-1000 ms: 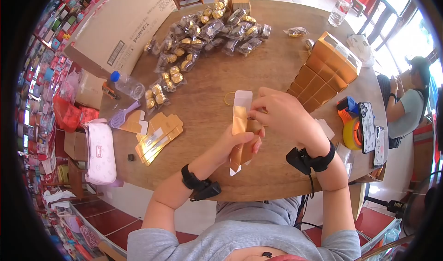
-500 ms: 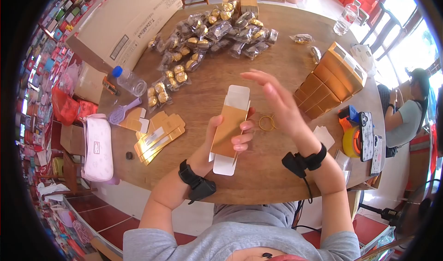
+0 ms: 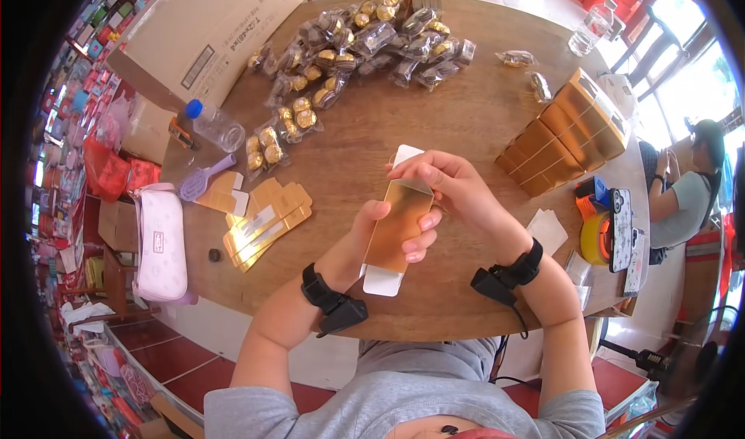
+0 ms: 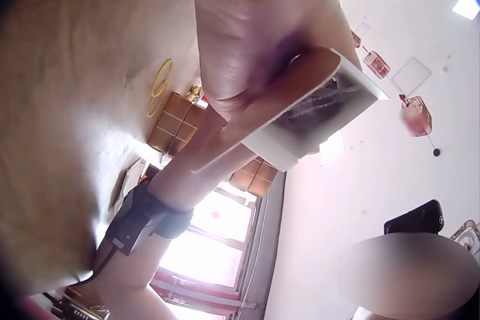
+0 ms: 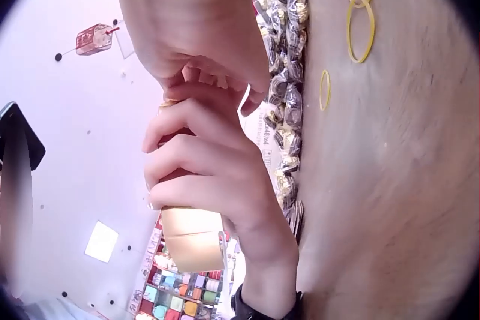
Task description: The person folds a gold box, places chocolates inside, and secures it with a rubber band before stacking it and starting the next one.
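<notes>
A slim gold paper box point(image 3: 400, 225) stands slanted above the table in my left hand point(image 3: 363, 233), thumb on one side and fingers curled round the other. Out of its near end sticks a white flap point(image 3: 382, 281); in the left wrist view that open end shows a dark inside point(image 4: 319, 106). At the far end, my right hand point(image 3: 458, 183) pinches the box's top edge with bent fingers and thumb, partly covering a second white flap point(image 3: 406, 154). The right wrist view shows both hands meeting at this end, with gold card point(image 5: 191, 237) below the left fingers.
Flat gold cartons point(image 3: 268, 222) lie left, by a purple hairbrush point(image 3: 206, 179) and pink bag point(image 3: 161, 241). Wrapped gold chocolates point(image 3: 365, 39) pile at the back. Stacked gold boxes point(image 3: 563, 132) stand right, near yellow tape point(image 3: 595, 237) and a phone point(image 3: 619, 229). Yellow rubber bands point(image 5: 361, 29) lie on the table.
The box turned from nearly edge-on to showing its broad gold face. My right hand left it, lifted with fingers spread, then came back down onto its far end. The left hand kept its grip.
</notes>
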A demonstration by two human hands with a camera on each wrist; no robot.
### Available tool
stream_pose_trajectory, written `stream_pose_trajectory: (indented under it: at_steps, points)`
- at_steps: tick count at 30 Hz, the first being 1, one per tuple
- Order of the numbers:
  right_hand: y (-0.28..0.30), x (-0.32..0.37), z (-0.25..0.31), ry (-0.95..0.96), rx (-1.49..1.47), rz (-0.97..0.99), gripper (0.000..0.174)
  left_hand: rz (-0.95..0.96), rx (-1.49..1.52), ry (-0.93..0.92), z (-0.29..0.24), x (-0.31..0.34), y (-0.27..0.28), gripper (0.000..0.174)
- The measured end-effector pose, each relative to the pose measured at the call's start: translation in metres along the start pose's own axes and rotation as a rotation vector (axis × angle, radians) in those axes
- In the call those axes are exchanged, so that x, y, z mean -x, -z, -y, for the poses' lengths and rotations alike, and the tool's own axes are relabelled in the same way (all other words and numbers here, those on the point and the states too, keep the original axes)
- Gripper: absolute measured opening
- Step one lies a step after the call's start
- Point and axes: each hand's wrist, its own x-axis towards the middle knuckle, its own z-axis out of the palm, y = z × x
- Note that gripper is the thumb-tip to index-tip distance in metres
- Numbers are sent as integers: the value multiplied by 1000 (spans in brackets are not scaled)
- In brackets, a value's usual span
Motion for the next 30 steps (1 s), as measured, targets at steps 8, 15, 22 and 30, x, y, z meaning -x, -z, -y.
stream_pose_trajectory:
  at_steps: [8,15,22,30]
  points:
    - [-23,13,17,55,205,-164,30,-55,-131,-48,-7,1,-4,58]
    - [-29,14,16,170,358,-158,26,-136,-187,-61,-6,6,-11,57]
    - [-19,7,3,847,934,-121,33,-75,-112,-58,1,7,3,56]
    - [-38,17,28,185,273,-248,29,-241,-317,-69,-4,3,-16,52]
